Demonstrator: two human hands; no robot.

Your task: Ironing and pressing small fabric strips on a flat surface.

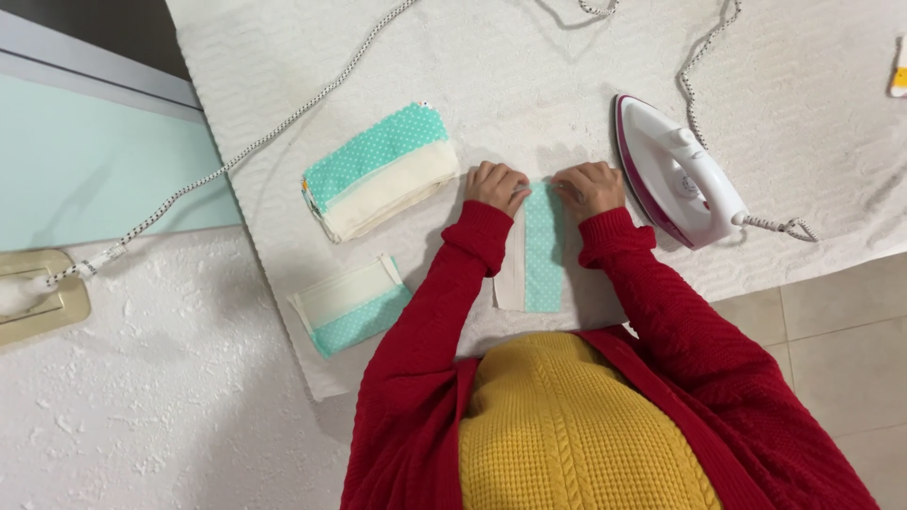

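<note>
A narrow fabric piece (pixel 534 255), half teal with white dots and half cream, lies flat on the white padded cloth (pixel 529 66) in front of me. My left hand (pixel 497 185) pinches its far left corner with curled fingers. My right hand (pixel 589 186) presses on its far right corner. Both arms wear red knitted sleeves. A white and magenta iron (pixel 673 175) lies on its side just right of my right hand, untouched.
A stack of folded teal-and-cream pieces (pixel 380 172) sits left of my hands, and a single such piece (pixel 351 304) lies nearer the cloth's front edge. The iron's braided cord (pixel 246 151) runs to a wall socket (pixel 38 293) at left. Tiled floor shows at right.
</note>
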